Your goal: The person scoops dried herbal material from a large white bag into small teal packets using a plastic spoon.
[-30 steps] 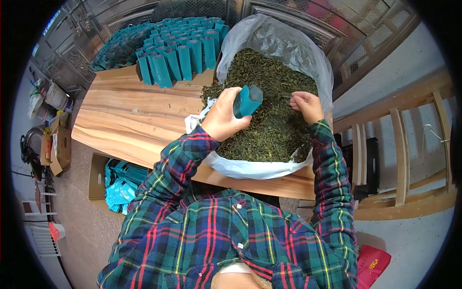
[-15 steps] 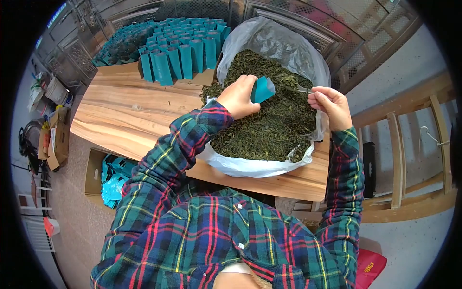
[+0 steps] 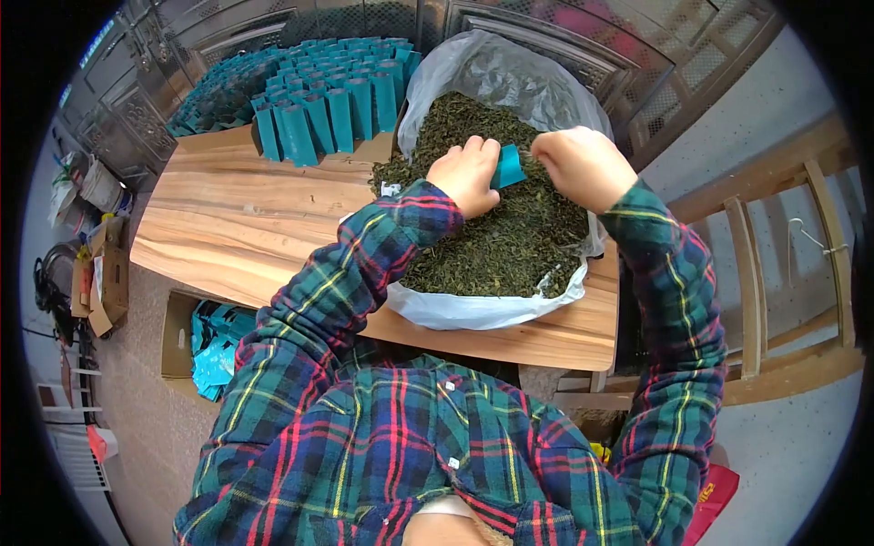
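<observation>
pouch: teal pouch (image 3: 508,167), light, thin, crushable; hold by its lower body
left hand (image 3: 466,173): wrapped around pouch
right hand (image 3: 583,166): curled at pouch mouth; contents hidden
tea leaves (image 3: 510,237): loose, dry, spill easily

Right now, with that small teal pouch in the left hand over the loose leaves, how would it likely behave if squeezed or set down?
The teal pouch looks like thin foil-type packaging, so it probably creases easily and weighs little. The left hand wraps it fully, which suggests it yields to a grip. Similar pouches stand upright on the table, yet on the loose leaves it would likely tip.
</observation>
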Demonstrator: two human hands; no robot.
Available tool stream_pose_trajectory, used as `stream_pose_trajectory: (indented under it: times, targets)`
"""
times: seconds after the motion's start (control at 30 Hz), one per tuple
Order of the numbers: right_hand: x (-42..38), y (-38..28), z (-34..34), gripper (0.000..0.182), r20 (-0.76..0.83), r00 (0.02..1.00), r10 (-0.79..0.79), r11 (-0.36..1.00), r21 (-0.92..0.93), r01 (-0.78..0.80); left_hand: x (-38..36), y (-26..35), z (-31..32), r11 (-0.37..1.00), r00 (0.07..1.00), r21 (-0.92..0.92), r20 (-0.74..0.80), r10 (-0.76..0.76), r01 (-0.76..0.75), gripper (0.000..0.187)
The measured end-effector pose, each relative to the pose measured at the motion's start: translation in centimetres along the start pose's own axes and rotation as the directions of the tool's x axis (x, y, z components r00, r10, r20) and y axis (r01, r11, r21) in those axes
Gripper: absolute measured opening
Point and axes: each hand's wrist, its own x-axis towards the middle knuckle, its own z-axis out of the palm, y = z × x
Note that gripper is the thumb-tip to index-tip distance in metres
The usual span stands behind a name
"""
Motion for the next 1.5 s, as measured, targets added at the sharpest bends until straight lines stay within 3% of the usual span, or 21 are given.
stream_pose_trajectory:
  times: [0.13,0.23,0.43,0.53,0.6,0.7,0.73,0.83,1.0,1.23,1.4,1.5]
  targets:
    - [0.6,-1.1,-1.6,0.011,0.108,0.994,0.026,0.987,-0.160,-0.008,0.5,-0.4,0.7,0.997,1.000,-0.071,-0.026,0.017,-0.019,0.057]
    - [0.2,-0.4,-2.2,0.011,-0.078,0.997,-0.013,0.995,-0.102,0.005,0.5,-0.7,1.2,0.987,0.998,-0.157,-0.061,0.023,-0.032,0.058]
    - [-0.2,-0.4,-2.7,0.012,-0.025,0.999,-0.025,0.999,-0.032,0.024,0.1,-0.2,1.3,0.943,0.993,-0.318,-0.083,0.078,-0.101,0.060]
    - [-0.8,0.6,-3.6,0.012,-0.028,0.998,-0.062,0.998,-0.009,0.062,0.2,-0.8,2.1,0.941,0.985,-0.314,-0.150,0.083,-0.127,0.061]
    - [-1.4,0.5,-4.9,0.012,-0.053,0.999,0.001,0.998,0.069,0.003,0.3,-1.2,2.4,0.941,0.979,-0.310,-0.186,0.084,-0.140,0.061]
    - [-2.2,0.4,-5.9,0.013,-0.063,0.997,0.048,0.991,0.128,-0.040,0.5,-1.5,2.4,0.844,0.999,-0.536,-0.024,-0.041,0.021,0.061]
    - [-2.4,0.3,-6.1,0.013,-0.059,0.996,0.069,0.987,0.149,-0.060,0.5,-1.5,2.3,0.844,0.999,-0.536,-0.026,-0.044,0.023,0.061]
    - [-2.7,-0.2,-5.9,0.014,-0.062,0.993,0.096,0.978,0.193,-0.082,0.5,-1.3,2.0,0.675,0.984,-0.716,0.134,-0.119,0.179,0.060]
    - [-2.5,0.5,-4.2,0.012,-0.090,0.994,0.067,0.975,0.215,-0.046,0.2,-0.7,1.3,0.773,0.982,-0.627,0.189,0.025,0.101,0.059]
    - [-3.7,0.7,-4.3,0.011,-0.144,0.982,0.123,0.960,0.267,-0.081,-0.6,-1.4,0.5,0.613,0.981,-0.772,0.193,-0.027,0.169,0.067]
    - [-4.1,0.6,-3.0,0.013,-0.180,0.971,0.157,0.942,0.324,-0.092,-1.1,-1.4,-0.2,0.588,0.990,-0.800,0.143,-0.005,0.119,0.070]
    - [-4.2,0.0,-3.1,0.013,-0.215,0.965,0.147,0.945,0.320,-0.073,-1.0,-1.8,0.9,0.811,0.999,-0.583,-0.041,0.034,-0.052,0.068]
